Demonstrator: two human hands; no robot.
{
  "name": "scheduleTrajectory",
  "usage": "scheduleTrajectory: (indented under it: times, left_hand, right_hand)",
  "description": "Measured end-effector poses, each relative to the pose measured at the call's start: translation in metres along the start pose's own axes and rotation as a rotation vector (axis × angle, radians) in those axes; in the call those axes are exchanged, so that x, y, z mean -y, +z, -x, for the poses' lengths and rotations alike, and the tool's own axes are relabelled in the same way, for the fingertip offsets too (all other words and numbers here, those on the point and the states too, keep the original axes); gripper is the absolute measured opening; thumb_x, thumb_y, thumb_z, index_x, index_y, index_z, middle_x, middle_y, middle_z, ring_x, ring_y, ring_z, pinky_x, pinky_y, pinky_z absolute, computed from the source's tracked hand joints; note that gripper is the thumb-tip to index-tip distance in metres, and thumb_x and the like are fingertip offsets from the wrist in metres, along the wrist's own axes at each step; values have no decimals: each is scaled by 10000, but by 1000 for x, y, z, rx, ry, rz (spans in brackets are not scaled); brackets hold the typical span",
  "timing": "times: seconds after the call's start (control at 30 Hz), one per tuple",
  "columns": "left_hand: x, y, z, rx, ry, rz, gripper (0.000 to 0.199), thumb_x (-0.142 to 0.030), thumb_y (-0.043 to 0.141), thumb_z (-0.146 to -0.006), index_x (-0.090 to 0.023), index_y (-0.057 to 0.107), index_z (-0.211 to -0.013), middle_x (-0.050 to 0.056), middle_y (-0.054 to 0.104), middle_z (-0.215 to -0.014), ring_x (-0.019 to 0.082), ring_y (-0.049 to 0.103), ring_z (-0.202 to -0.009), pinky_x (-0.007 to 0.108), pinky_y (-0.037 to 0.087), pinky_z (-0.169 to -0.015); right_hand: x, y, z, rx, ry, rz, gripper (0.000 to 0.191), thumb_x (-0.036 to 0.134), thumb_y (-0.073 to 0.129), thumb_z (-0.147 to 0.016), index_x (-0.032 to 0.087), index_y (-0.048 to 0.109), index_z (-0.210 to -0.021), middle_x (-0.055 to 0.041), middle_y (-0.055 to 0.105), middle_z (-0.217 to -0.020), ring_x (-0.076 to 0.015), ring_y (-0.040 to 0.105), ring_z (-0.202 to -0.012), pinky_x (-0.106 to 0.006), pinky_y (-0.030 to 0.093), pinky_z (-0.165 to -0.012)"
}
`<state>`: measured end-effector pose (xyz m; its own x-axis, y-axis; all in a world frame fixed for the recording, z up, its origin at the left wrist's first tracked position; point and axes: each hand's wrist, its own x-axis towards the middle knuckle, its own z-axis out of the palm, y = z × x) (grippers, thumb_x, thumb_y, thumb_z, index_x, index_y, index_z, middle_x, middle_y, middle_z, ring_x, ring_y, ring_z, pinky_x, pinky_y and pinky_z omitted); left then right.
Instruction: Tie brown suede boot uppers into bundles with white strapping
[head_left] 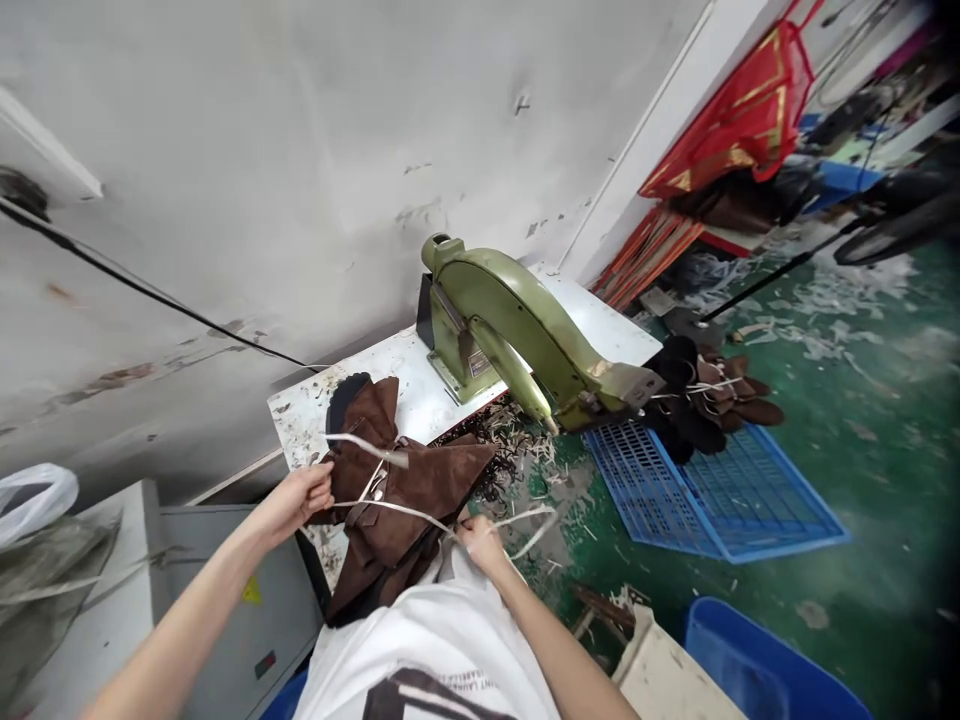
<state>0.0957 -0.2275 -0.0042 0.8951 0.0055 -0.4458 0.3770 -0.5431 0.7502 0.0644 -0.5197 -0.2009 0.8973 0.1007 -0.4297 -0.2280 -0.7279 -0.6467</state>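
A bundle of dark brown suede pieces [442,475], with metal eyelets or buckles on some, lies on the left part of the white tabletop and reaches toward my lap. A thin white cord [421,515] runs across the front of the bundle. My left hand [304,492] is closed at the bundle's left side, pinching the cord. At the near right edge, my right hand [481,543] is closed round the same cord, which loops out to the right beyond it. Another stretch of white strip crosses the top of the bundle. My fingertips are partly hidden.
A green arched machine [525,310] stands on the white table [592,320], scraps beneath its arm. To the right, a blue crate [780,500] carries a tied bundle of dark and brown pieces [712,390]. A blue bin [765,670] is near right; a grey cabinet [225,570], left.
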Motion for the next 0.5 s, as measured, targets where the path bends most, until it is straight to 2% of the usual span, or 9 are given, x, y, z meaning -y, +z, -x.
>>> scheduleTrajectory:
  times: [0.03,0.07,0.1,0.13,0.2,0.23,0.33,0.43,0.5]
  left_hand:
    - [-2,-11,-2,12,-33,227,392,-392,393,-943,-227,325,-594,-78,348,-493,88,418,-429,257,509,-611]
    - [-3,-22,-4,10,-74,432,397,-396,460,-920,-220,337,-586,-75,370,-506,80,441,-449,257,528,-654]
    - [-4,-32,-6,-7,-114,573,373,-380,534,-886,-204,390,-590,-52,442,-542,87,511,-514,260,543,-717]
    - [-4,-41,-9,-39,-143,623,326,-364,587,-858,-182,464,-617,-17,527,-608,107,585,-621,264,547,-782]
    - [-6,-58,-15,-80,-149,563,270,-388,656,-823,-146,591,-723,45,639,-783,156,640,-843,271,541,-857]
    - [-8,-66,-19,-85,-128,492,298,-429,687,-799,-141,623,-757,50,654,-823,167,635,-876,269,542,-852]
    - [-17,-88,-35,-42,-94,336,395,-523,764,-697,-148,646,-732,12,633,-745,155,615,-771,263,541,-784]
    - [-32,-97,-57,23,-146,451,417,-491,830,-610,-152,591,-575,9,602,-661,161,612,-732,296,541,-779]
    - [-45,-92,-71,28,-139,561,425,-454,855,-577,-155,557,-521,30,631,-698,165,626,-777,303,537,-827]
  right_hand:
    - [2,4,-1,-10,18,16,374,351,481,-844,186,541,-513,-33,545,-500,-167,552,-567,-240,323,-514]
    - [3,7,-2,-14,30,31,337,330,487,-843,181,590,-559,-50,596,-548,-177,588,-609,-240,340,-531]
    - [5,9,-2,-13,37,47,307,316,490,-845,178,630,-609,-66,644,-610,-187,620,-656,-241,359,-551]
    - [6,11,-2,-8,41,62,289,309,491,-847,176,659,-653,-82,682,-675,-198,646,-704,-244,378,-573]
    - [7,15,-2,10,40,96,264,300,496,-850,176,700,-738,-108,730,-808,-222,677,-796,-258,415,-627]
    - [7,17,-2,19,38,115,251,288,499,-848,175,715,-787,-120,739,-871,-234,684,-837,-268,431,-659]
    - [8,21,-3,37,26,178,274,228,490,-840,152,727,-953,-151,731,-1017,-260,677,-962,-292,458,-774]
    - [10,23,-3,64,-13,236,315,193,466,-835,123,734,-986,-167,722,-1053,-281,653,-1039,-311,453,-863]
    - [11,24,-4,85,-46,266,323,179,466,-823,123,746,-974,-164,720,-1074,-296,631,-1093,-319,441,-906]
